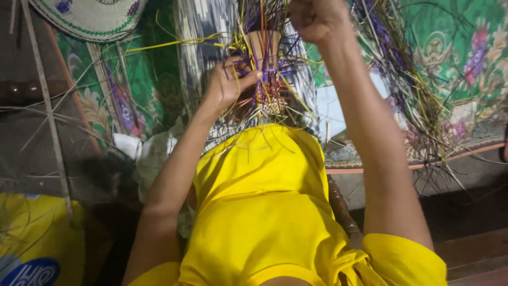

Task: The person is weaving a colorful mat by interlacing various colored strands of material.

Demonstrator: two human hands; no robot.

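**Weaving in hand: left pins the work, right draws the strand**

The left hand [228, 85] sits on the small woven piece [270, 90], a tight bundle of purple, yellow and orange strands [254, 32] held up over the lap, just beyond the yellow shirt [264, 201]. Its grip is partly closed, fingers curled onto the left side of the weave and touching the loose strands there. Up at the far edge, the right hand [316, 18] is a shut fist; it looks closed on a strand pulled upward, though the strand inside it can't be made out.

To do this well, I'd judge the left grip should pin the last crossing firmly while the right pulls steadily and straight, so the weave tightens without bunching. More loose strands [402, 90] trail away on the right over the green floral cloth [465, 47], and a woven fan [90, 16] lies far left.
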